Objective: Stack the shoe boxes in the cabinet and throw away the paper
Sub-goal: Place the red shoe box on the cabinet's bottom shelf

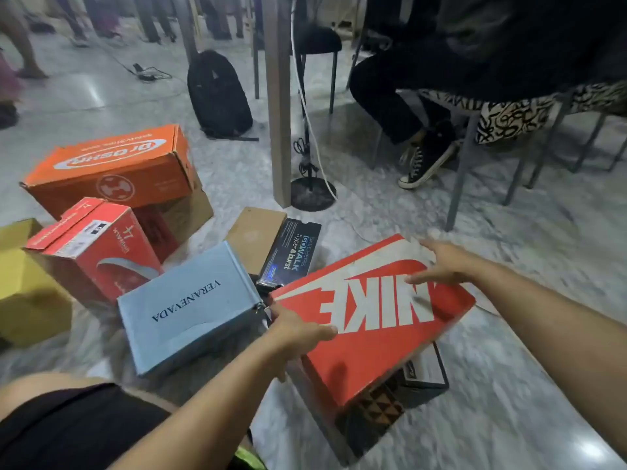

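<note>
A red shoe box with big white letters (369,330) lies tilted on the marble floor in front of me, resting on another dark patterned box (383,412). My left hand (295,337) grips its near left edge, thumb on the lid. My right hand (441,262) lies on the lid's far right corner with fingers straight. Beside it to the left are a light blue box (190,307), a dark blue box (291,252), a brown box (254,232), a red box (98,252), an orange box (112,171) and a yellow box (23,286). No cabinet or paper shows.
A wooden table leg (280,106) and a round black stand base (312,195) stand just behind the boxes. A black backpack (219,93) leans further back. A seated person's legs and sneaker (424,161) and chair legs (464,171) are at right.
</note>
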Motion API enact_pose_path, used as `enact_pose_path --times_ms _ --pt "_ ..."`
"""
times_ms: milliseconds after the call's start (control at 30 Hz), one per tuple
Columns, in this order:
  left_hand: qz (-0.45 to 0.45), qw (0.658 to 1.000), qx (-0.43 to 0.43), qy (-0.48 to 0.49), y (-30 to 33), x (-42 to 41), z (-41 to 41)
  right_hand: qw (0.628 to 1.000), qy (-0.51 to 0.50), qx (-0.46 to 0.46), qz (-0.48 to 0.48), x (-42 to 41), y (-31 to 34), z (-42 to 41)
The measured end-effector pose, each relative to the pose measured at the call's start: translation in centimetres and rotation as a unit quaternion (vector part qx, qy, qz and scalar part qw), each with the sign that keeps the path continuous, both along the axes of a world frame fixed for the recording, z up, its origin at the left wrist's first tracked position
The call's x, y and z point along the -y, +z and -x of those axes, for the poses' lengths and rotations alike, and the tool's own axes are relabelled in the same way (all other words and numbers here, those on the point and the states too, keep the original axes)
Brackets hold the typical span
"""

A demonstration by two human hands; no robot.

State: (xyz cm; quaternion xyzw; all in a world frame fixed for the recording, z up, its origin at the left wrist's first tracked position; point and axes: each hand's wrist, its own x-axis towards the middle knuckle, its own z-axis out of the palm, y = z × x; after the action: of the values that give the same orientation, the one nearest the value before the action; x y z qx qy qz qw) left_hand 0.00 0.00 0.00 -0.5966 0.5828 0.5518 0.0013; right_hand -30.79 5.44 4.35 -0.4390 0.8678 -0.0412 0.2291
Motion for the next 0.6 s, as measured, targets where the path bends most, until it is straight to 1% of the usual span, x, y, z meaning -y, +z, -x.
enact_pose_path --times_ms 67,133,267,300,367,433,500,600 --pt "-0.027 0.998 -0.040 0.027 -0.3 -0.9 0.7 0.999 -0.020 0.028 -0.009 -1.0 -0.2 0.4" --pt "-0.029 0.994 -0.089 0.063 -1.4 -1.1 0.9 0.998 -0.030 0.048 -0.011 -1.8 -0.8 0.8" --pt "0.031 0.982 -0.173 0.075 -0.7 -0.3 0.5 0.997 -0.039 0.049 0.043 -1.4 0.3 0.6" --pt "0.067 0.976 -0.196 0.072 -0.1 0.2 0.2 0.997 -0.039 0.046 0.054 -1.1 1.1 0.4" --pt "0.118 0.965 -0.226 0.057 1.6 1.2 -0.5 0.995 -0.030 0.045 0.082 -0.3 3.2 -0.2" --pt "0.147 0.955 -0.254 0.036 4.1 2.4 -1.5 0.992 -0.012 0.057 0.116 0.7 5.6 -1.0" --pt "0.172 0.949 -0.262 0.027 7.1 3.1 -2.8 0.988 0.007 0.053 0.144 1.9 7.9 -2.2" --pt "0.204 0.944 -0.255 0.039 10.9 4.1 -5.5 0.983 0.045 0.058 0.167 3.7 11.5 -4.9"
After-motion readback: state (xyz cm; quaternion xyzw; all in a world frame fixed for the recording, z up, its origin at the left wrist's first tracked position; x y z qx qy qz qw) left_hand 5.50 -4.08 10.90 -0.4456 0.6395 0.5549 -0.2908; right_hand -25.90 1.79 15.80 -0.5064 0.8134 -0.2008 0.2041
